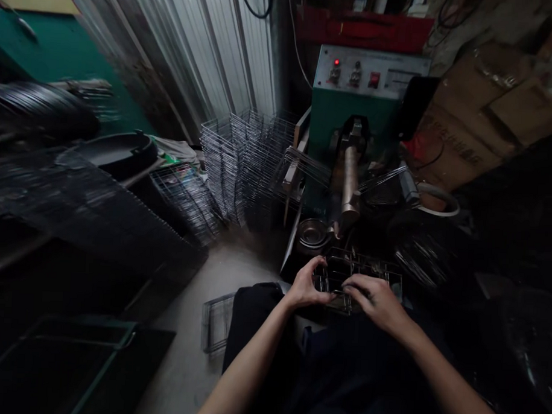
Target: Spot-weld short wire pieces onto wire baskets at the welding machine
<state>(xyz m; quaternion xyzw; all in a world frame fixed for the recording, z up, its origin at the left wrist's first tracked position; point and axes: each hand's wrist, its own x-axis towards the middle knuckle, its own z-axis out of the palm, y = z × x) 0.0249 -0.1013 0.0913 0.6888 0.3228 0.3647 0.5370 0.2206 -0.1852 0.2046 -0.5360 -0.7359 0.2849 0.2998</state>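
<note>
Just below and right of centre in the view, the left hand (304, 286) and the right hand (378, 300) reach a thin wire frame (336, 274), which lies between them, beyond the person's dark trousers (254, 312). The left hand's grip forms a wide curve, thumb and fingers well apart at the left part of the wire; whether it is clasped cannot be told. The right hand's grip has its fingers bent inward near the middle; dim light leaves its closure uncertain. Directly above the hands, a round metal dish (314, 232) sits near the lower end of a metal cylinder (350, 179), which projects from a green machine (338, 109) bearing one lit red lamp (336, 62). Left of the machine stand stacked wire racks (241, 163). Cardboard boxes (469, 132) occupy the upper right; corrugated sheeting (209, 54) rises upper left of centre.
</note>
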